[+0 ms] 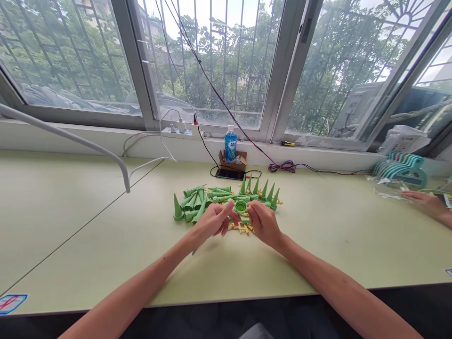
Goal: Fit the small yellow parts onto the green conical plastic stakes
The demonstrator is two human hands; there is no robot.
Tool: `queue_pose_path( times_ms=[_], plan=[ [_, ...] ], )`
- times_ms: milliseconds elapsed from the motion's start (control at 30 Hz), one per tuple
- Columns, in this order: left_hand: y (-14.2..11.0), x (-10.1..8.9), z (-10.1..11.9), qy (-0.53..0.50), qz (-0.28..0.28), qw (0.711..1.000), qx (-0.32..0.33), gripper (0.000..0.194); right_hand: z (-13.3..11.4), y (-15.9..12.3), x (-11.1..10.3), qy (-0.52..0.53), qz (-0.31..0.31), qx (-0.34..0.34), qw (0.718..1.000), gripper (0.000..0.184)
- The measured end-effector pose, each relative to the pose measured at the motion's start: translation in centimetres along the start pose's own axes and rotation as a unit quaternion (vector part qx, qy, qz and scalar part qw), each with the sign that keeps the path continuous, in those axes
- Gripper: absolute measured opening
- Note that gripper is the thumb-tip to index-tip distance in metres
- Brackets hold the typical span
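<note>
A green cone-shaped plastic spike (240, 207) is held with its round, threaded open end facing me. The fingers of my left hand (214, 220) are closed around its left side. On the other side, my right hand (263, 223) is pinched close by its rim; a small yellowish bit shows at the fingertips, too small to make out. More green spikes (194, 201) lie in a heap beyond my left hand. Several spikes (261, 190) stand upright in a row behind my right hand. Small yellow plastic pieces (242, 228) are scattered beneath both hands.
At the back, a blue bottle (230, 145) stands by a small cardboard box (240, 162), with a phone (230, 174) in front. A grey curved tube (106, 151) hangs at the left. Another person's hand (429, 205) is at the right, near teal hangers (400, 170).
</note>
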State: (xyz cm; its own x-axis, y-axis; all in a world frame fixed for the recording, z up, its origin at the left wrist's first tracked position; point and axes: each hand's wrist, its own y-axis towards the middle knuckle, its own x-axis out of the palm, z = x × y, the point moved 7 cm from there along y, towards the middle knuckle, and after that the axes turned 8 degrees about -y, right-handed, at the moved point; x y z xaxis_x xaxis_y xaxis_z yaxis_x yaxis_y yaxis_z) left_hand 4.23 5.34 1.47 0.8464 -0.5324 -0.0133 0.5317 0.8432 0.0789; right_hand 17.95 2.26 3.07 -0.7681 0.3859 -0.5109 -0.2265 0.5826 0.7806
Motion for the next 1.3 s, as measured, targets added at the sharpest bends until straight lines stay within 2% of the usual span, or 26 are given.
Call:
queue_pose_path(
  times_ms=[400, 700, 1000, 1133, 1233, 1300],
  plan=[
    [-0.1, -0.4, -0.2, 0.038, 0.025, 0.999, -0.02, 0.07, -0.4, -0.2, 0.2, -0.044, -0.017, -0.057, 0.997, 0.021],
    [0.0, -0.6, -0.3, 0.004, 0.021, 1.0, -0.009, 0.058, -0.5, -0.2, 0.3, -0.048, -0.016, -0.056, 0.997, 0.021],
    [0.0, -0.5, 0.1, -0.022, -0.003, 1.0, 0.014, 0.04, -0.3, 0.0, 0.2, -0.018, -0.004, -0.014, 1.0, 0.021],
    [-0.2, -0.2, 0.7, 0.017, -0.009, 0.999, 0.041, 0.039, 0.3, 0.1, 0.2, 0.001, -0.006, 0.041, 0.999, 0.033],
    [-0.3, -0.2, 0.9, 0.078, 0.003, 0.993, 0.087, 0.044, 1.0, 0.0, 0.2, 0.007, -0.009, 0.08, 0.997, 0.04],
    [-0.4, -0.3, 1.1, 0.117, 0.019, 0.984, 0.135, 0.041, 1.3, 0.0, 0.3, 0.014, -0.008, 0.094, 0.995, 0.041]
  ],
)
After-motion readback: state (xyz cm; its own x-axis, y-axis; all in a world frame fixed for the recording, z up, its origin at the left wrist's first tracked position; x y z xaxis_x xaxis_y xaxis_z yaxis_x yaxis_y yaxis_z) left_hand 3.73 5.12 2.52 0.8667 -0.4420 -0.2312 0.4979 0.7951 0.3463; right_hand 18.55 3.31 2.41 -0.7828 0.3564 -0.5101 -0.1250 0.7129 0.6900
